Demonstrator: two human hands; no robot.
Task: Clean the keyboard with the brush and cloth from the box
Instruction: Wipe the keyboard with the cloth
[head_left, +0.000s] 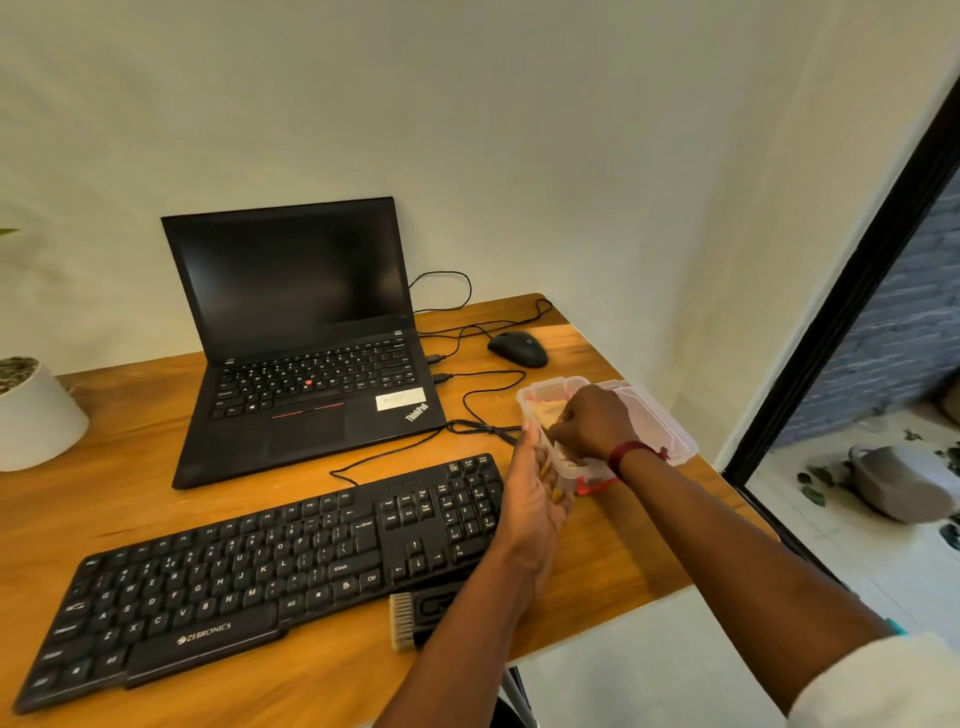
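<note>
Plastic box (551, 387) gripped by left hand (532, 496); right hand (597, 423) curled inside, grip unclear.

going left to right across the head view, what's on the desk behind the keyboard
white plant pot → laptop → mouse → clear box; the keyboard spans most of that width, so it has no clear place in the order.

Clear plastic box (675, 436), glossy wooden desk (156, 499)
</note>
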